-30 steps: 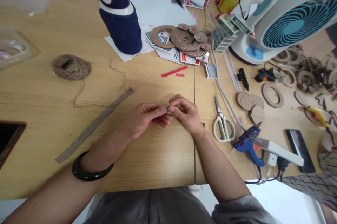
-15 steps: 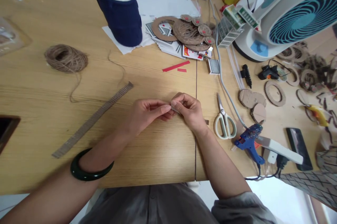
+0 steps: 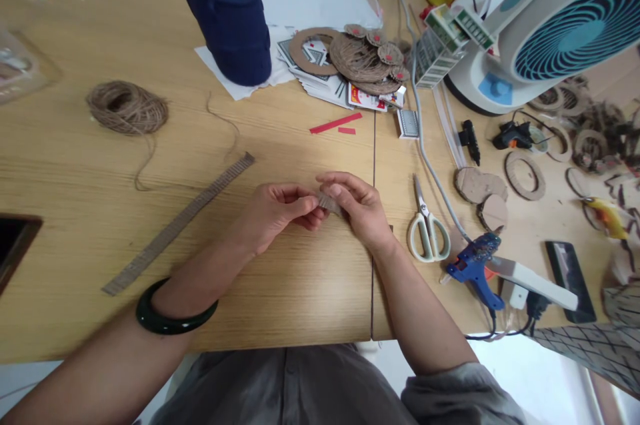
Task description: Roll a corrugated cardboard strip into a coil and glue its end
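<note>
Between my two hands is a small piece of corrugated cardboard [image 3: 330, 204], greyish brown and ridged, mostly covered by fingers. My left hand [image 3: 287, 212] pinches its left end between thumb and fingers. My right hand [image 3: 357, 205] grips the other side, thumb on top. Both hands are held close together over the wooden table [image 3: 300, 298]. A long strip of corrugated cardboard [image 3: 180, 228] lies slanting to the left of my left hand. Scissors [image 3: 427, 232] with pale handles rest to the right of my right wrist.
A blue glue gun [image 3: 475, 268] lies by a white power strip [image 3: 537, 285] at right. Twine [image 3: 127, 107] is coiled at left. Behind stand a dark blue bottle [image 3: 230, 25] and a fan [image 3: 560, 38]. Cardboard rings [image 3: 524, 175], red strips [image 3: 336, 122] and woven discs [image 3: 357, 62] lie about.
My right fingers have lifted and straightened somewhat, showing more of the ridged cardboard piece. My left hand still pinches it. The view has shifted slightly.
</note>
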`<state>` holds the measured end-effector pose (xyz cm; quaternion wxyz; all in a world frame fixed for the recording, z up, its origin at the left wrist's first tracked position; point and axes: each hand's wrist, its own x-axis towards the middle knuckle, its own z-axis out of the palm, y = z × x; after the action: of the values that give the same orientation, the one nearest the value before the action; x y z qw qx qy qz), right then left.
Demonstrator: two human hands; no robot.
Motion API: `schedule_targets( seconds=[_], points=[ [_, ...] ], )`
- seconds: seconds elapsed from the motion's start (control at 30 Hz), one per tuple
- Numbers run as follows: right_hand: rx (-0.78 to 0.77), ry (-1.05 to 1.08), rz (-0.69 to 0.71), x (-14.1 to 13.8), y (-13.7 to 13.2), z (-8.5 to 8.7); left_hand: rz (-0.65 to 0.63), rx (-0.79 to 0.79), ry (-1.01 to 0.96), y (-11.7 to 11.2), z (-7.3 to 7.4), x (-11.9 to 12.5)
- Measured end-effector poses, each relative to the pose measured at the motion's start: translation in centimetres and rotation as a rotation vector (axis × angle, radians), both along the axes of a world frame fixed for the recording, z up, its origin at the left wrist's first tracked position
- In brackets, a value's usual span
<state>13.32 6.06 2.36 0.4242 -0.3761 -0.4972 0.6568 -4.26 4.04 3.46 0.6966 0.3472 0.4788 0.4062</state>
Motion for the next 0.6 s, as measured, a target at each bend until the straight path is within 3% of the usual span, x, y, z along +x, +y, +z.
schedule_targets(
  seconds=[0.17,0.4,0.6],
  points=[
    [-0.006,-0.019,-0.005,0.0,0.0,0.2,0.060,0.203,0.171,-0.2,-0.5,0.2],
    [0.106,-0.079,-0.061,-0.3,-0.2,0.2,0.144,0.601,0.597,-0.9,0.0,0.3],
    [0.170,-0.104,-0.101,-0.2,-0.2,0.4,0.173,0.660,0.685,-1.1,-0.3,0.3]
  ],
)
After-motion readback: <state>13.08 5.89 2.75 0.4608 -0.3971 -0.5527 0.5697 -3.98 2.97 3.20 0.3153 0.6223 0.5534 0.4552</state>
